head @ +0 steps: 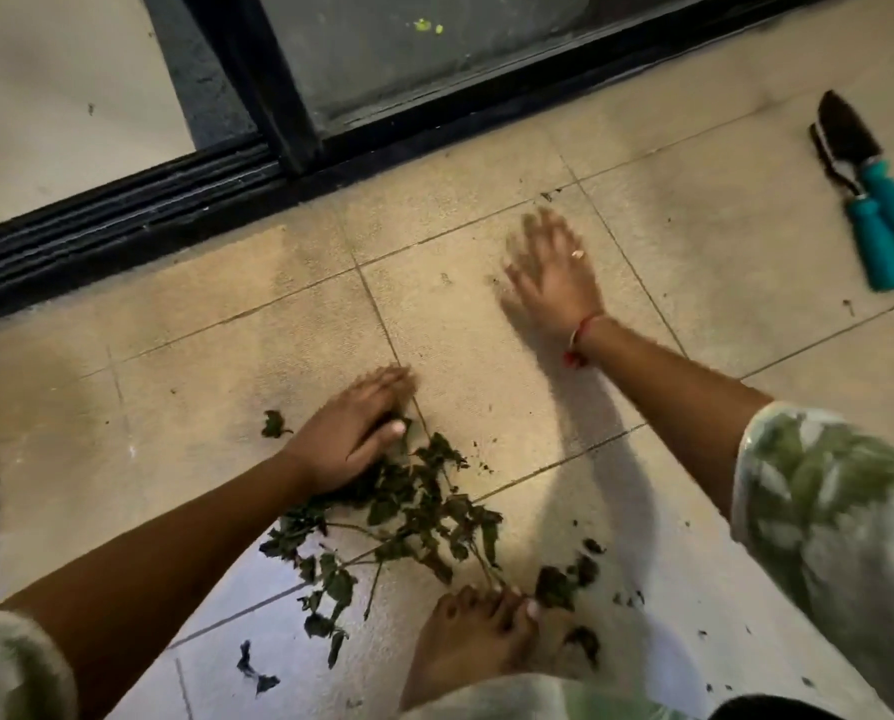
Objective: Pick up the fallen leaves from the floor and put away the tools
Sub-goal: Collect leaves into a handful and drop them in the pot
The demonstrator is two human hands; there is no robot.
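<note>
Fallen leaves (414,506), dark green and attached to thin stems, are lying in a loose heap on the beige tiled floor (227,345), stretching from the left hand (354,431) down to the toes of a bare foot (476,636). That hand is resting palm down on the heap's upper edge, fingers together and slightly bent, thumb touching the leaves. The right hand (549,272), motion-blurred, is lying flat on bare tile well apart from the heap, fingers spread and holding nothing, while two teal-handled garden hand tools (871,200) are lying side by side further right, away from both hands.
</note>
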